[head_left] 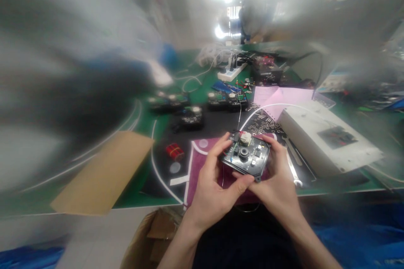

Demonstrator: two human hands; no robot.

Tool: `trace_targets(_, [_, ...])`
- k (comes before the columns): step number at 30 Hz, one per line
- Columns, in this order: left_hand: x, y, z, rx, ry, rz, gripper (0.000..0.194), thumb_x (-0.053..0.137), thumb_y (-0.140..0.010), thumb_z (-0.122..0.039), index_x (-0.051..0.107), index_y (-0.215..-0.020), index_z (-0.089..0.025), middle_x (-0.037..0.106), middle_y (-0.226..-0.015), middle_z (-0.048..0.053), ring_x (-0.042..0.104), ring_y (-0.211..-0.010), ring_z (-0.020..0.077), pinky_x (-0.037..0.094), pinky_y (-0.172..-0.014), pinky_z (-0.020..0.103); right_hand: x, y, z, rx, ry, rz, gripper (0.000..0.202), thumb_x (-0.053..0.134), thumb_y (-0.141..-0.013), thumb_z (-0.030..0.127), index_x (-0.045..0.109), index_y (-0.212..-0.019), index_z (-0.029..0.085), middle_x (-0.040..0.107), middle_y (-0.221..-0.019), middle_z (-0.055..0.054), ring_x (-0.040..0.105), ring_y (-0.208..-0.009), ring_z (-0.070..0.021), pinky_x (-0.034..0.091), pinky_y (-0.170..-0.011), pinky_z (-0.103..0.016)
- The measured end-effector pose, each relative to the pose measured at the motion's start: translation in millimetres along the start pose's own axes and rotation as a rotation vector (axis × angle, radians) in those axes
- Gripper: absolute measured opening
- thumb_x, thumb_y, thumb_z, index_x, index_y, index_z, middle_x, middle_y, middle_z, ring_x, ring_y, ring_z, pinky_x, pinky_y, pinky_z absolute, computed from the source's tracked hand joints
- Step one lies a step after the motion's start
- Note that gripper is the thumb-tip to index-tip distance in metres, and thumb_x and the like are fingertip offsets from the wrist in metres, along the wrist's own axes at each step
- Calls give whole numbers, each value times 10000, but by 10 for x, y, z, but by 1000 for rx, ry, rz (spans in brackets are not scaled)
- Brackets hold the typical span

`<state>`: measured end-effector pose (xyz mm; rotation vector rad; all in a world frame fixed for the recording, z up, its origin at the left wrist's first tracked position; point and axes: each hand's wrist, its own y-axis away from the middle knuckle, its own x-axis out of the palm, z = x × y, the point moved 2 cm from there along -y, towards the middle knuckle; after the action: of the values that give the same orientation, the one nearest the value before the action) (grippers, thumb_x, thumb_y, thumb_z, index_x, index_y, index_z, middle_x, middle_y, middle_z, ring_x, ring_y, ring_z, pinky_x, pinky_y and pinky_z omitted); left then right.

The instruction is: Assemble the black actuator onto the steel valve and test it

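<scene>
Between both my hands I hold a black circuit board module [249, 155], tilted with its component side up. It carries a round black lens-like part in the middle and a white round part at its far edge. My left hand [214, 174] grips the left side and near edge, the thumb along the near edge. Closed on the right side and near corner is my right hand [277, 176]. Below the module lies a purple cloth [197, 172] with a white border. The module's underside is hidden.
Similar modules [191, 117] stand farther back on the dark mat. Loose metal fasteners [261, 126], a wrench [294, 172] and a large white box [328, 138] lie to the right. On the left are a red bundle [174, 151] and brown cardboard [105, 172]. A power strip [232, 72] sits behind.
</scene>
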<state>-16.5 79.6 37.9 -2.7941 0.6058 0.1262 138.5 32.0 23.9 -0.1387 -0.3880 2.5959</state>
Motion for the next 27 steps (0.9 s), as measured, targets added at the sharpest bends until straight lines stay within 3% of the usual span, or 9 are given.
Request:
trace_targets(3, [54, -18, 41, 55, -139, 19, 899, 918, -723, -438, 465, -1488, -299, 368, -1686, 137, 391, -1553, 381, 384, -1270, 565, -37, 34, -79, 41, 39, -5, 990, 961, -663, 237, 437, -1502, 265, 567, -1500, -149, 642, -1309, -310, 573, -1089, -492])
trace_targets(5, [107, -25, 32, 88, -246, -10, 987, 936, -681, -480, 434, -1511, -298, 381, -1670, 129, 385, -1552, 383, 362, -1277, 585, -160, 38, -63, 75, 107, 89, 1023, 949, -696, 274, 392, -1555, 286, 536, -1551, -146, 625, -1340, -321, 564, -1102, -499])
trace_targets(8, [187, -60, 5, 70, -348, -74, 1034, 915, -704, -481, 366, -1555, -271, 453, -1602, 130, 460, -1498, 364, 424, -1244, 562, -514, -55, 115, 82, 311, 334, 1012, 909, -758, 329, 372, -1615, 335, 553, -1568, -100, 625, -1350, -332, 548, -1123, -510])
trace_targets(10, [232, -93, 11, 57, -344, -99, 1035, 895, -723, -451, 336, -1573, -257, 490, -1567, 133, 523, -1446, 356, 485, -1201, 539, -823, -221, 316, 0, 533, 427, 790, 884, -789, 384, 559, -1508, 350, 701, -1399, -58, 702, -1232, -334, 575, -1080, -519])
trace_targets(12, [270, -121, 45, 70, -318, -121, 1034, 887, -719, -424, 334, -1574, -248, 513, -1547, 136, 562, -1408, 357, 514, -1176, 539, -1149, -498, 507, -72, 684, 318, 421, 821, -856, 420, 748, -1264, 345, 805, -1144, -31, 769, -1050, -317, 617, -984, -495])
trace_targets(14, [300, -137, 98, 95, -279, -140, 1033, 893, -700, -406, 349, -1563, -242, 525, -1534, 140, 580, -1390, 361, 516, -1175, 551, -1457, -857, 623, -164, 783, 54, 268, 769, -898, 460, 797, -1126, 321, 819, -1055, -32, 777, -976, -303, 624, -923, -467])
trace_targets(15, [312, -138, 126, 102, -253, -154, 1035, 898, -690, -393, 355, -1559, -242, 524, -1537, 140, 582, -1389, 361, 510, -1181, 556, -1584, -1047, 624, -185, 830, 5, 260, 749, -915, 465, 803, -1116, 309, 814, -1094, -37, 768, -1013, -304, 609, -949, -466])
trace_targets(20, [340, -113, 199, 92, -134, -204, 1117, 920, -659, -353, 298, -1581, -253, 478, -1591, 142, 558, -1426, 354, 483, -1207, 562, -2068, -1777, 253, -100, 933, 148, 323, 718, -919, 519, 820, -1108, 278, 802, -1167, -43, 741, -1095, -314, 524, -1081, -501])
trace_targets(27, [338, -93, 221, 93, -125, -186, 1164, 931, -656, -406, 263, -1598, -259, 470, -1602, 150, 547, -1440, 352, 482, -1211, 554, -2244, -1769, -90, 18, 811, 198, 376, 694, -910, 594, 806, -1091, 285, 721, -1377, -35, 651, -1289, -327, 421, -1192, -510])
